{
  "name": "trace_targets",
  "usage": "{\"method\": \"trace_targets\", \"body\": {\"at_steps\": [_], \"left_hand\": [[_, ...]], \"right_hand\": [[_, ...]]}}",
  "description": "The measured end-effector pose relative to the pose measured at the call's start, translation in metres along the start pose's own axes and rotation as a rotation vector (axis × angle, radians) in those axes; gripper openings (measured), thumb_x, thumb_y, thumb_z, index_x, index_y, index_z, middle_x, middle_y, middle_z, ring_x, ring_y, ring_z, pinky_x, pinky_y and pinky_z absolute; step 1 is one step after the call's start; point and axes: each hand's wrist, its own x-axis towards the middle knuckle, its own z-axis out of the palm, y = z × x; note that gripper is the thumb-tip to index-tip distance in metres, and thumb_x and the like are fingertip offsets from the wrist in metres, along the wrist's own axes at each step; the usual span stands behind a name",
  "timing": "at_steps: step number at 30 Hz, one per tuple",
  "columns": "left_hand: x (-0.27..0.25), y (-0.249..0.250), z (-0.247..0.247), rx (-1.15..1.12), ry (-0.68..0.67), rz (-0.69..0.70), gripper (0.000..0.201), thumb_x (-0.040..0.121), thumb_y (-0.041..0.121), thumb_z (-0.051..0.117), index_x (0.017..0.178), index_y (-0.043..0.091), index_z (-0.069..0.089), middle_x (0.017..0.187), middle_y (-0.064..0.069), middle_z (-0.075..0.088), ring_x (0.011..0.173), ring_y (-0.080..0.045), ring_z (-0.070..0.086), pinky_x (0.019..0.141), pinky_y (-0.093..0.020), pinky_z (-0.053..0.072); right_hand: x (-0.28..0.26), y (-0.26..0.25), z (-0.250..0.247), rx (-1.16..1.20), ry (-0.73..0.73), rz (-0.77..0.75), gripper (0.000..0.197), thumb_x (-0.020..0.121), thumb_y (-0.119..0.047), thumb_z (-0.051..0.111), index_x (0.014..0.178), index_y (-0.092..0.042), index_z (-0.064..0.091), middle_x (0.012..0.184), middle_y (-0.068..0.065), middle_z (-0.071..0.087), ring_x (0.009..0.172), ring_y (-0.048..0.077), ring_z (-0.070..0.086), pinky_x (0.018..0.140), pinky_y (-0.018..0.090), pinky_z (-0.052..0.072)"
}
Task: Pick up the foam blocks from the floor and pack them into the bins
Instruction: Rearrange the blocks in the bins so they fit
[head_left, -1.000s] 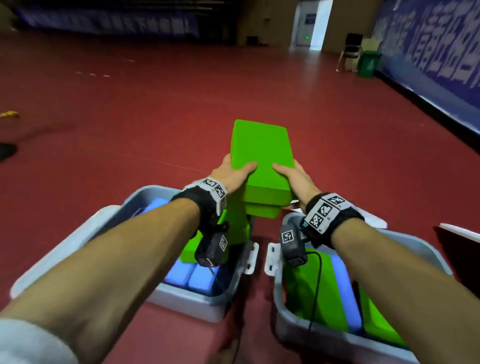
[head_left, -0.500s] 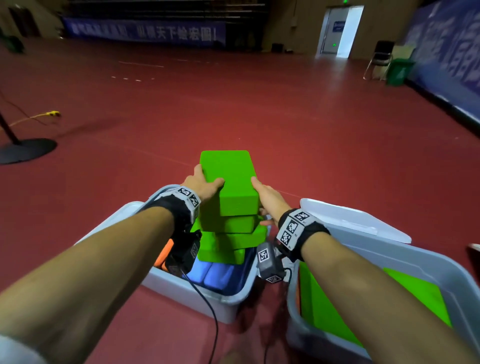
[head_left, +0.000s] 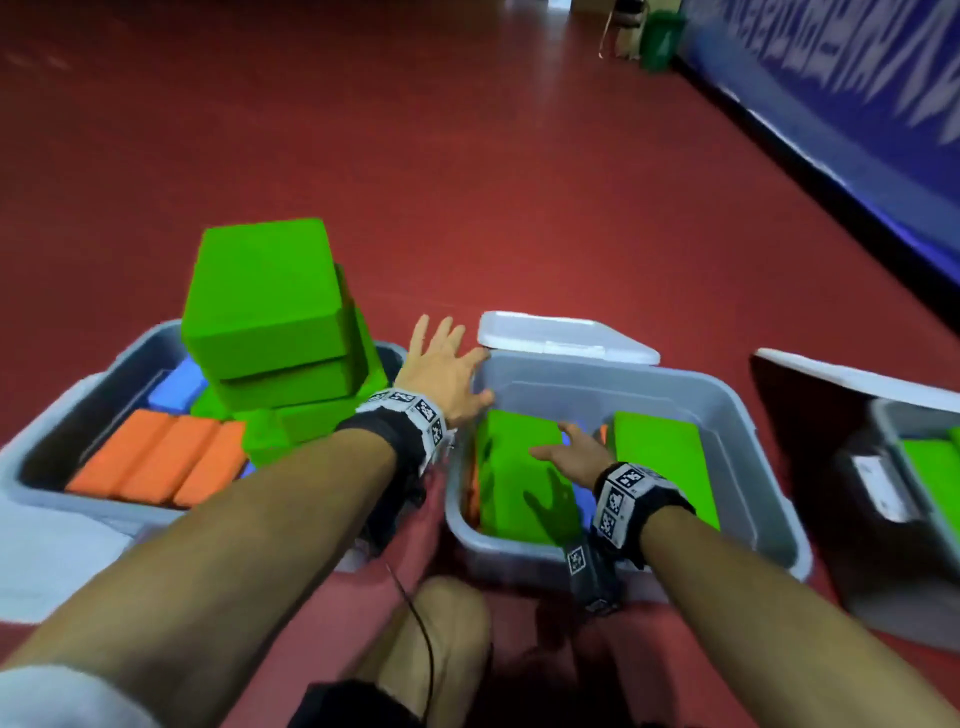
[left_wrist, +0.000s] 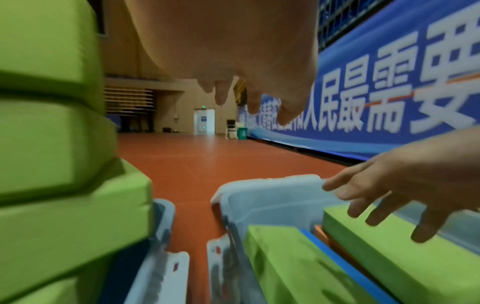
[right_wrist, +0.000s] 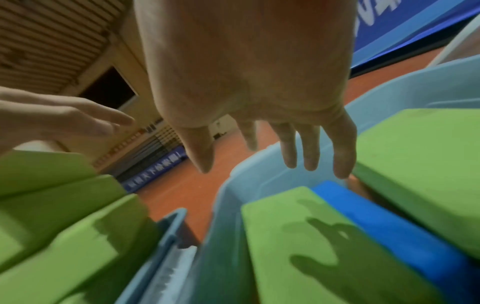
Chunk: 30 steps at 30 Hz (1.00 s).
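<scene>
The stack of green foam blocks (head_left: 270, 332) towers out of the left bin (head_left: 109, 364), above orange blocks (head_left: 161, 462), and looks overfilled. Both hands are spread and empty: the left hand (head_left: 441, 371) hovers between the bins, while the right hand (head_left: 571, 452) reaches over the middle bin (head_left: 727, 410), probably to rearrange its green block (head_left: 514, 467).

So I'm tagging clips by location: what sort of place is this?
Probably an indoor sports hall: a wide red sports floor, a long blue printed banner along the wall, and folded-back tiered seating at the far end.
</scene>
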Motion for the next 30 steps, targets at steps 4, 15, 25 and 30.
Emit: {"method": "trace_targets", "body": {"at_steps": [4, 15, 25, 30], "left_hand": [[0.001, 0.021, 0.037, -0.134, -0.231, 0.017, 0.069, 0.092, 0.055, 0.052, 0.153, 0.037, 0.025, 0.164, -0.008, 0.011, 0.15, -0.023, 0.014, 0.12, -0.05, 0.008], [0.06, 0.028, 0.109, -0.128, -0.375, 0.046, 0.082, 0.086, 0.065, 0.053, 0.154, 0.039, 0.014, 0.159, -0.007, 0.026, 0.144, -0.029, 0.027, 0.113, -0.049, 0.029], [0.085, -0.001, 0.171, -0.143, -0.476, 0.001, 0.119, 0.07, 0.09, 0.046, 0.156, 0.03, -0.011, 0.162, 0.003, -0.023, 0.147, -0.033, -0.022, 0.118, -0.059, -0.004], [0.088, -0.005, 0.178, -0.186, -0.501, 0.022, 0.113, 0.07, 0.087, 0.051, 0.157, 0.034, 0.002, 0.16, 0.004, -0.027, 0.148, -0.034, -0.021, 0.117, -0.057, -0.003]], "right_hand": [[0.016, 0.054, -0.007, 0.011, -0.007, 0.095, 0.088, 0.083, -0.025, 0.075, 0.153, -0.007, 0.023, 0.154, 0.005, 0.034, 0.138, 0.022, 0.04, 0.11, 0.028, 0.033], [0.043, 0.053, -0.029, -0.028, 0.133, 0.085, 0.091, 0.081, -0.027, 0.075, 0.153, -0.013, 0.022, 0.15, 0.007, 0.041, 0.135, 0.024, 0.043, 0.111, 0.035, 0.035], [0.115, 0.094, -0.002, -0.092, -0.04, 0.164, 0.122, 0.037, -0.059, 0.073, 0.146, -0.019, 0.035, 0.141, -0.004, 0.051, 0.122, 0.021, 0.055, 0.107, 0.041, 0.043], [0.11, 0.043, 0.001, -0.304, -0.037, 0.155, 0.087, 0.083, -0.024, 0.074, 0.153, -0.017, 0.024, 0.152, 0.013, 0.037, 0.138, 0.028, 0.039, 0.111, 0.031, 0.033]]}}
